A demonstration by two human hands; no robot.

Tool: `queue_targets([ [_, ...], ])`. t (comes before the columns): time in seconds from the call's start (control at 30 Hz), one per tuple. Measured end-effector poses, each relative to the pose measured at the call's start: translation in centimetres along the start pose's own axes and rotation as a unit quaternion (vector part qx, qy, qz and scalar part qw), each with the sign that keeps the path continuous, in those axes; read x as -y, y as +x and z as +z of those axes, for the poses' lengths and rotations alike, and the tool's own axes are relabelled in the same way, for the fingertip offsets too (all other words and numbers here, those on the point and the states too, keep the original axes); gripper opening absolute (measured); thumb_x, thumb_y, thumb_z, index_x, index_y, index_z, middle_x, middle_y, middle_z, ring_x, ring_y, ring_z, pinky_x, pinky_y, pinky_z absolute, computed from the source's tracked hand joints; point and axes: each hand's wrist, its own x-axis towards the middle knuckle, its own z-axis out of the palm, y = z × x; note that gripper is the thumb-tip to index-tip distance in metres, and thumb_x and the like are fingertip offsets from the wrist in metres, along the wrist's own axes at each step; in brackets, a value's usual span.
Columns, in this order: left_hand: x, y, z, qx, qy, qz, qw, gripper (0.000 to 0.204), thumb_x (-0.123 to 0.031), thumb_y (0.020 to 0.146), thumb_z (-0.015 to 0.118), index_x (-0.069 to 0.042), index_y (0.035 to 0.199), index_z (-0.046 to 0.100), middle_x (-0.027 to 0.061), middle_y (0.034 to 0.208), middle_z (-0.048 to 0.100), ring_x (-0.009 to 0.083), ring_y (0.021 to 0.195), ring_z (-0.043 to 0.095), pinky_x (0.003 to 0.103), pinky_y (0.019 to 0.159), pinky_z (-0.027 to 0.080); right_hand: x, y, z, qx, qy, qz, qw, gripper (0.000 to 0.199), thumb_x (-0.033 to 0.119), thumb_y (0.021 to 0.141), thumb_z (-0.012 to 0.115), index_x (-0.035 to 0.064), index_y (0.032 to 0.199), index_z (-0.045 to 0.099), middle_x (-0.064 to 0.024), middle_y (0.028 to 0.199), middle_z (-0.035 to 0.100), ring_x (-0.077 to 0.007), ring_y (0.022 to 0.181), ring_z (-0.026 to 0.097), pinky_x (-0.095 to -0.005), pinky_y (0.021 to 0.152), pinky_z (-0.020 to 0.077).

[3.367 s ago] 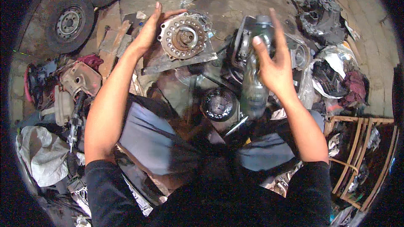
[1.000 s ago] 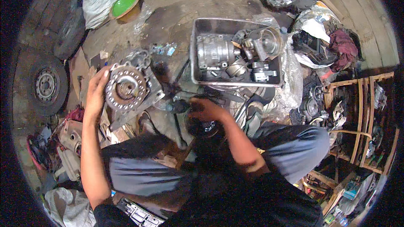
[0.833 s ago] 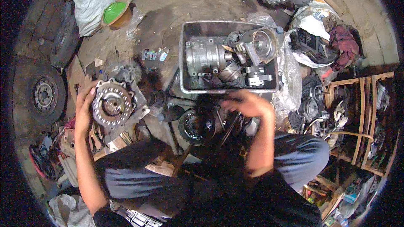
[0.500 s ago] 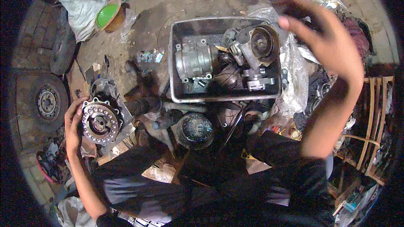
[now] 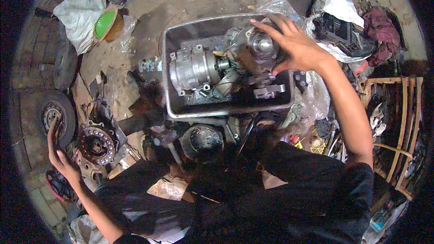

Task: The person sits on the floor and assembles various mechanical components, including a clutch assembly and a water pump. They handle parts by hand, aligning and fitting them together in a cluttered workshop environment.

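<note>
In the head view, the main risk sits at the right hand (image 5: 300,47), where a poor hold could let the round-faced metal part (image 5: 264,43) slip or roll. An uneven grip on its rounded, probably oily edge would cause that, and its likely weight would make a drop worse. It could also catch on the small bracket-like piece (image 5: 269,91) at its near side, or knock the silvery cylindrical housing (image 5: 194,70) to its left, since the grey bin (image 5: 192,31) is crowded. Fingers could get pinched against the bin's right wall.

The round-faced part lies in the far right portion of the bin, just left of the right palm. The fingers curve over its far side and the thumb is by its near side; whether they bear its weight, I cannot tell.

The left hand (image 5: 58,157) is loose, fingers extended and seemingly holding nothing, just left of the perforated round plate (image 5: 96,144). Beyond its fingertips stands a wheel (image 5: 68,124).
</note>
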Motion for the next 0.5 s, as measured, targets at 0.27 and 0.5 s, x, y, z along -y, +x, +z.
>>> queue_targets([
  [0.27,-15.8,-2.0,5.6,0.052,-0.060,0.134,0.988,0.063,-0.049,0.099,0.057,0.011,0.116,0.064,0.0271,0.117,0.068,0.0434,0.115,0.063,0.056,0.105,0.044,-1.5,-0.7,0.9,-0.033,-0.004,-0.008,0.999,0.127,0.017,0.055,0.095,0.0306,0.162,0.028,-0.0197,0.161,0.030,-0.0454,0.147,0.031,-0.0530,0.121,0.0304],
  [0.5,-30.9,-5.9,25.9,0.228,-0.287,0.157,0.917,0.025,-0.004,0.083,0.075,-0.007,0.108,0.076,0.0113,0.112,0.074,0.0298,0.098,0.073,0.040,0.083,0.058,-2.2,-2.5,-0.4,-0.136,0.098,-0.005,0.986,0.063,0.017,0.083,0.081,0.0157,0.141,0.056,-0.0187,0.141,0.055,-0.0388,0.124,0.058,-0.0449,0.102,0.0495],
])
